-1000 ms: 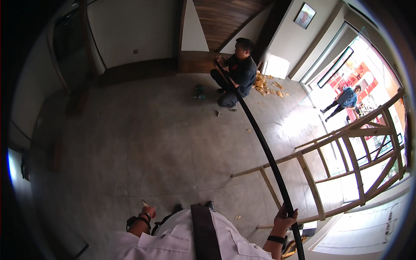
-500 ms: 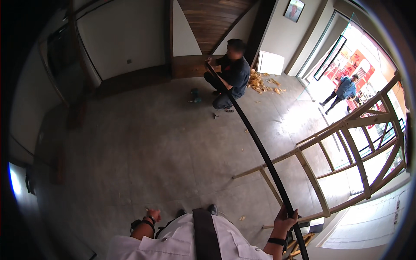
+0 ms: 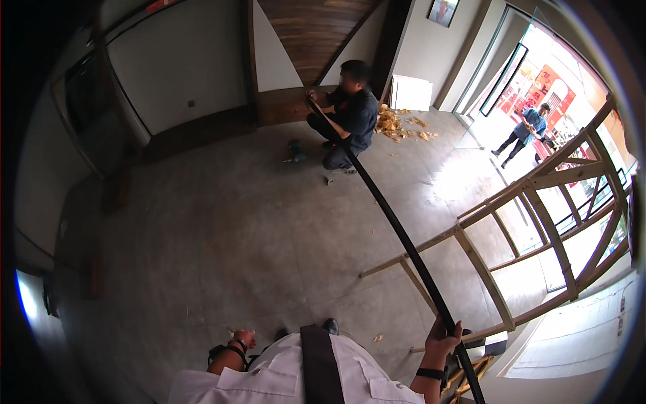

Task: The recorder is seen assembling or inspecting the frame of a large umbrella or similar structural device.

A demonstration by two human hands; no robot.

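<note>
from the head view, your right hand point(image 3: 443, 340) at the lower right of the frame is wrapped around a long, thin black strip point(image 3: 397, 229). the strip is dark, narrow and slightly bowed, running from your grip up to the top centre, where a crouching person point(image 3: 350, 121) holds its far end. your left hand point(image 3: 243, 337), lower centre-left, hangs loosely curled with nothing in it. a wooden ladder frame point(image 3: 531, 202) leans at the right. at the top edge hangs a small dark-framed picture point(image 3: 443, 10); white flat boards point(image 3: 410, 93) lean against the wall below it; red signs point(image 3: 548, 81) show outside, upper right.
</note>
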